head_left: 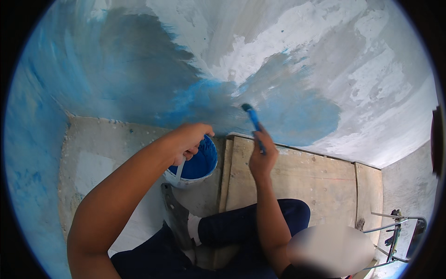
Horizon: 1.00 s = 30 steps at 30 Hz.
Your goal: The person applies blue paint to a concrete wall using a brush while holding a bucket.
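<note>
My right hand (264,156) grips the blue handle of a paintbrush (254,120). The dark bristles point up and left, at or close to the wall (297,102), which has patchy blue paint over white and grey. On the left, my left hand (186,144) is closed at the white bucket's (188,181) strap handle, above its rim. Blue paint coats the inside of the bucket, and deeper blue lies at the bottom. Part of the rim is hidden behind my hand and wrist.
Wooden boards (292,176) lie along the wall's foot, to the right of the bucket. My shoe (175,214) rests just below the bucket on the grey floor (97,162). A metal-framed object (395,237) stands at the lower right, near a blurred pale oval.
</note>
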Tool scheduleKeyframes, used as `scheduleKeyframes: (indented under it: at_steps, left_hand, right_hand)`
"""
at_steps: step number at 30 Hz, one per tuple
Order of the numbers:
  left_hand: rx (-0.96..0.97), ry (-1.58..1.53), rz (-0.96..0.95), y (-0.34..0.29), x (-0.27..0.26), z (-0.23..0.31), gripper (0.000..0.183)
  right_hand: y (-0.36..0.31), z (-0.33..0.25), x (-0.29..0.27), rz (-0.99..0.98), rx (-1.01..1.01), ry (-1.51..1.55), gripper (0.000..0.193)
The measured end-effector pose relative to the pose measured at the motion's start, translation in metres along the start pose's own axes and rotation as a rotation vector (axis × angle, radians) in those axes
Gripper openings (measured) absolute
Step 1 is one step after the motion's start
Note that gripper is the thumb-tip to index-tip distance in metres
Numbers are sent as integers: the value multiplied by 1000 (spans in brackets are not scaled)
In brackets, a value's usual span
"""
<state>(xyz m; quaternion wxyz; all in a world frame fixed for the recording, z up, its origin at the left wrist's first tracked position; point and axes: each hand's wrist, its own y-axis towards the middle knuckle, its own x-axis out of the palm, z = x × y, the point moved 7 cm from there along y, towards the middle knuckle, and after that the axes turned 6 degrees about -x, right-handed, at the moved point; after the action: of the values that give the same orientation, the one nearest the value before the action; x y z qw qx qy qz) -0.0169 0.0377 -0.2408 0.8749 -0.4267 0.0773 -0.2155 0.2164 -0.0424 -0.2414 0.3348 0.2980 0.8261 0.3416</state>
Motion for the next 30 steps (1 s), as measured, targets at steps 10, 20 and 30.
scheduleKeyframes:
  at_steps: [10, 20, 30]
  left_hand:
    - [1, 58, 60, 8, -18, -18, 23]
    - [70, 228, 168, 25, -25, -17, 23]
    - [45, 279, 81, 14, -12, -26, 17]
  right_hand:
    - [-5, -11, 0, 198, -88, -146, 20]
    - [-45, 1, 49, -61, 28, -17, 19]
    - [-26, 8, 28, -56, 22, 89, 18]
